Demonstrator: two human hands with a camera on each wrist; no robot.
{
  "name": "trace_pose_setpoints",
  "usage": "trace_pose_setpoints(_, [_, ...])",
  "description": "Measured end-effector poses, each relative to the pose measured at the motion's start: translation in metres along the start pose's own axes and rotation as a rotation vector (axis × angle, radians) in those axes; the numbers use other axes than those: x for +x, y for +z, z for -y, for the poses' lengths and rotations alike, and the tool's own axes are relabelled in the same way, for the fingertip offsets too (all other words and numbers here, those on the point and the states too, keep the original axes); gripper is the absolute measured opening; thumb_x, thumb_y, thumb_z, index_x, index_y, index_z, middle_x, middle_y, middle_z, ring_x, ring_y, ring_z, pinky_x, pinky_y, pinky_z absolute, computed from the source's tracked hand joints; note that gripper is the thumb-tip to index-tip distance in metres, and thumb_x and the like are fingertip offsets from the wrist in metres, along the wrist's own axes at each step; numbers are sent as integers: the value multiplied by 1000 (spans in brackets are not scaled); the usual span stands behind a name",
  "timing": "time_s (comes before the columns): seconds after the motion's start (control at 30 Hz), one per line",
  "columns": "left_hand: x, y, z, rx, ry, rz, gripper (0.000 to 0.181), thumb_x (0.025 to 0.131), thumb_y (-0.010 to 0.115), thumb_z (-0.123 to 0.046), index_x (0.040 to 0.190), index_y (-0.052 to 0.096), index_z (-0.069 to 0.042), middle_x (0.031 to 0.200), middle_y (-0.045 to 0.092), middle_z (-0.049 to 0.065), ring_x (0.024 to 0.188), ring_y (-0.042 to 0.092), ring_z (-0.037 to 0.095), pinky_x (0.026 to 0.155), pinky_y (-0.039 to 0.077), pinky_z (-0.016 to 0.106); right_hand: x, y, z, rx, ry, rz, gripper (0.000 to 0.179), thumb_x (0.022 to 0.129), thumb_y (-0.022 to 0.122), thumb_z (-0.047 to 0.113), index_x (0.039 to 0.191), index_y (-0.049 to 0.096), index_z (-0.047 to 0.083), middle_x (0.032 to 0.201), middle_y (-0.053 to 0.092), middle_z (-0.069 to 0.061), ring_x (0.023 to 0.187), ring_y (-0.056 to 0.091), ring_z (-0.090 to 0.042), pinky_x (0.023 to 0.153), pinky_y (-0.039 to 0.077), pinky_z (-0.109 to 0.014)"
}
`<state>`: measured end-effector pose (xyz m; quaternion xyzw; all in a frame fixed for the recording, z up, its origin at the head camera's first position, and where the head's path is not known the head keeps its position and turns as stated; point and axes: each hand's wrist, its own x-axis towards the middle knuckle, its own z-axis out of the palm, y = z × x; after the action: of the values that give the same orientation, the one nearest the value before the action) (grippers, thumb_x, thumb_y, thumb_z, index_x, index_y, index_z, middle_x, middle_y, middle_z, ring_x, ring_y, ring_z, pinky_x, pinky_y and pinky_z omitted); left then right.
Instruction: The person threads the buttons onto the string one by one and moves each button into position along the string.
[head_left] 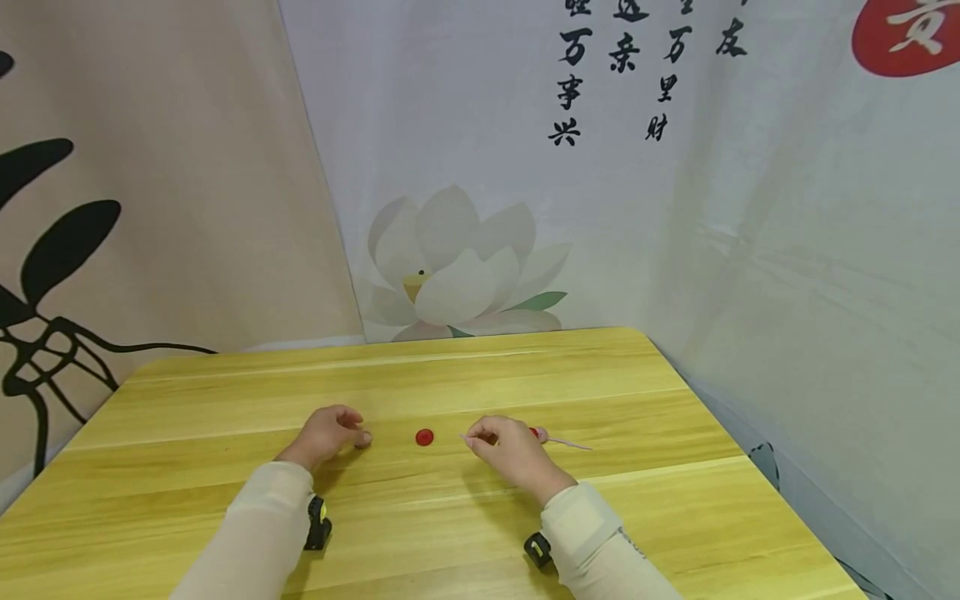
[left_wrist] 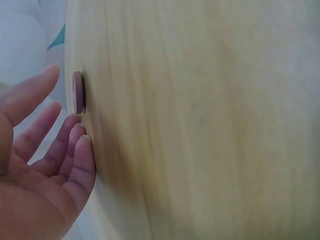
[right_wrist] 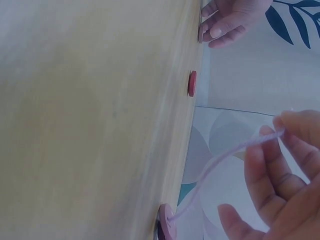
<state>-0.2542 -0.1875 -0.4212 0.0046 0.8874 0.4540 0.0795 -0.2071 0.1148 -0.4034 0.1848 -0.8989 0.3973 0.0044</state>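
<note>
My right hand (head_left: 513,450) pinches the end of a thin pink cord (right_wrist: 212,165) between thumb and fingertips. From there the cord curves down to a pink button (right_wrist: 168,222) on the table and passes into a hole in it; a loose tail shows beyond the hand in the head view. My left hand (head_left: 326,435) rests at the tabletop, its fingers loosely bent around empty space. A dull pinkish-red disc (left_wrist: 78,93) lies flat just past its fingertips. Between the two hands sits a round red button (head_left: 424,437).
Partly hidden behind my right hand, a bit of red (head_left: 533,432) shows beside the pink button. The wooden table (head_left: 420,533) ends at a back edge against a printed cloth backdrop (head_left: 465,125). A dark cable hangs past the right edge.
</note>
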Motion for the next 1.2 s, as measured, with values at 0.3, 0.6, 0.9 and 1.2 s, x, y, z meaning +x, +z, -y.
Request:
trace_pose_setpoints(0.3, [9, 1, 15, -62, 131, 110, 42, 81, 77, -6, 110, 54, 14, 99, 57, 21, 91, 61, 29, 76, 51, 35, 0, 0, 1, 10, -1, 8, 12, 95, 63, 20, 99, 71, 13, 84, 62, 12, 82, 54, -12, 84, 8, -56])
trace_pose_setpoints(0.6, [1, 5, 0, 92, 97, 34, 28, 82, 71, 6, 105, 57, 15, 95, 63, 19, 88, 60, 26, 77, 51, 37, 0, 0, 0, 17, -13, 11, 13, 95, 62, 22, 99, 70, 12, 86, 62, 11, 82, 55, -11, 90, 14, -58])
trace_pose_setpoints(0.9, [-1, 7, -2, 151, 125, 23, 21, 82, 71, 6, 100, 61, 13, 89, 63, 14, 84, 59, 22, 77, 50, 38, 0, 1, -2, 25, -6, 16, 13, 96, 62, 22, 99, 70, 13, 85, 62, 12, 83, 55, -12, 91, 14, -58])
trace_pose_setpoints(1.2, [-1, 8, 0, 168, 106, 39, 18, 87, 66, 3, 102, 62, 12, 92, 65, 12, 84, 60, 21, 78, 51, 39, 0, 0, -3, -9, 1, 8, 13, 96, 62, 24, 99, 71, 16, 84, 62, 14, 81, 55, -10, 81, 11, -52])
